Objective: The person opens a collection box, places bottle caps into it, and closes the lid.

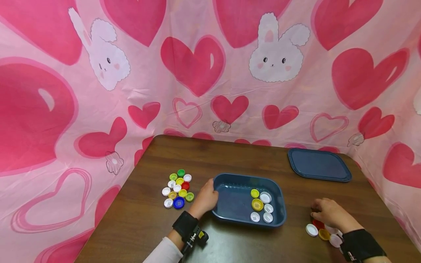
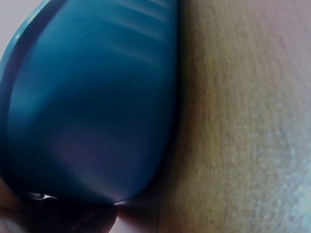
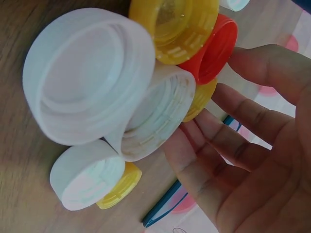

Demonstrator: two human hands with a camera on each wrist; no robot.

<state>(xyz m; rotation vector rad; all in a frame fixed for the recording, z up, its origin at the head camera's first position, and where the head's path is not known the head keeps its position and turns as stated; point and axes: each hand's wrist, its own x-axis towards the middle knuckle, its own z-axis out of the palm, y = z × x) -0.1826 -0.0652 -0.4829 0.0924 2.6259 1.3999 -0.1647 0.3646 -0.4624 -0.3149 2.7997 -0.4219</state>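
My left hand (image 1: 206, 199) holds the left rim of a dark blue tray (image 1: 235, 178) in the middle of the table. In the left wrist view the tray's outer wall (image 2: 92, 97) fills the frame, with a fingertip (image 2: 92, 221) against its lower edge. Several white and yellow bottle caps (image 1: 261, 206) lie at the tray's right end. My right hand (image 1: 329, 212) hovers over a small pile of caps (image 1: 323, 233) at the right front. Close up, its relaxed fingers (image 3: 243, 141) touch a red cap (image 3: 216, 48) beside white (image 3: 87, 73) and yellow (image 3: 175, 26) ones.
A cluster of mixed-colour caps (image 1: 177, 188) lies left of the tray. A dark blue lid (image 1: 318, 165) rests flat at the back right corner. The brown wooden table (image 1: 158, 226) is walled in by a pink heart-print cloth (image 1: 197, 73).
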